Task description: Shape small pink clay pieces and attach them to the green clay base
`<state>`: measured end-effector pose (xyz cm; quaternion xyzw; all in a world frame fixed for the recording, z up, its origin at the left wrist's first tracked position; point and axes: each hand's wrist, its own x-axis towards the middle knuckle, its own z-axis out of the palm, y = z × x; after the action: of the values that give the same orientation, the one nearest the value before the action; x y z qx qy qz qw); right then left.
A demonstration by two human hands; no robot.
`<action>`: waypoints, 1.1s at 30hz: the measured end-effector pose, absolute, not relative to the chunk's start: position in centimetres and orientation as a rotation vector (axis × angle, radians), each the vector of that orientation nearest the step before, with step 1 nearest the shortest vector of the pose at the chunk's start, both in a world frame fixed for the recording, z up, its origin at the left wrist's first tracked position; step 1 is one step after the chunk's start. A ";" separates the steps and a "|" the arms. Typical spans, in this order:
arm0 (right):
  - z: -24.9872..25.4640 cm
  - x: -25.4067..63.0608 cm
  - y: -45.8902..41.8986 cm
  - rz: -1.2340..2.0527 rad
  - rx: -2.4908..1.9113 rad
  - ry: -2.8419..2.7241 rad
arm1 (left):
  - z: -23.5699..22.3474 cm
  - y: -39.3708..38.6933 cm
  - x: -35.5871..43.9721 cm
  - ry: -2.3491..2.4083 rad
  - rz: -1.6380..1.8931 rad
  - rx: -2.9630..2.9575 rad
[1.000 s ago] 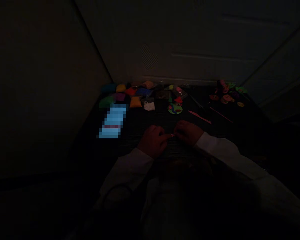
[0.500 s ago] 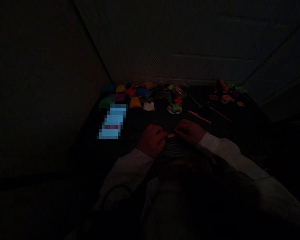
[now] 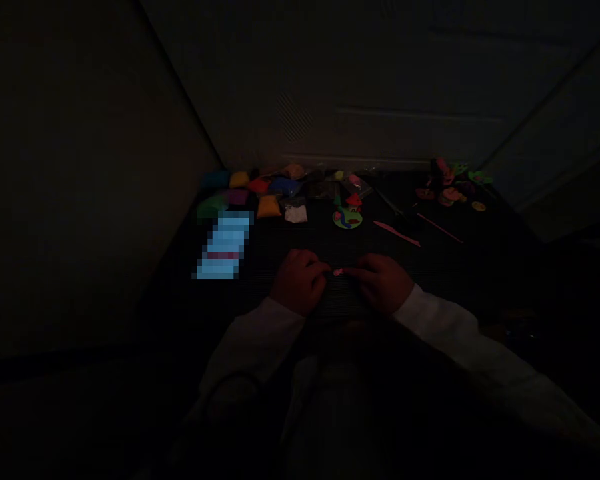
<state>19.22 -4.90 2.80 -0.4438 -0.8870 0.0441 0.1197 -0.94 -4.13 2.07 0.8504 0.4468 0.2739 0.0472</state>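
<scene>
A small pink piece of modelling clay [image 3: 338, 272] lies on the dark table between my two hands. My left hand [image 3: 299, 283] rests just left of it, its index finger reaching toward the clay and the other fingers loosely bent. From the right, my right hand [image 3: 384, 281] stretches an index finger out to the clay's edge, touching or nearly touching it. Neither hand appears to grip anything, though the dim light hides the undersides. Beyond them sits a green clay disc [image 3: 347, 219] bearing a small red-roofed house [image 3: 353, 202].
A glowing, pixelated screen [image 3: 225, 245] lies at the left. Several bags of coloured clay, among them an orange bag [image 3: 269, 206] and a white bag [image 3: 295, 212], line the back. A pink clay knife [image 3: 397, 233], a thin pink stick [image 3: 440, 228] and colourful clay figures [image 3: 450, 195] are at right.
My right hand has drawn back slightly toward me, its index finger now straighter. The pink clay looks shorter and more bunched than before. My left hand has barely moved.
</scene>
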 end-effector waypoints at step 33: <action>3.0 19.2 -5.0 0.071 -1.337 -2.627 | 2.5 -4.2 -0.9 1.268 0.714 2.648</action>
<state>19.20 -5.03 2.98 -0.4512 -0.8869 0.0238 0.0964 -0.91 -4.25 2.49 0.8748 0.4188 0.2359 0.0601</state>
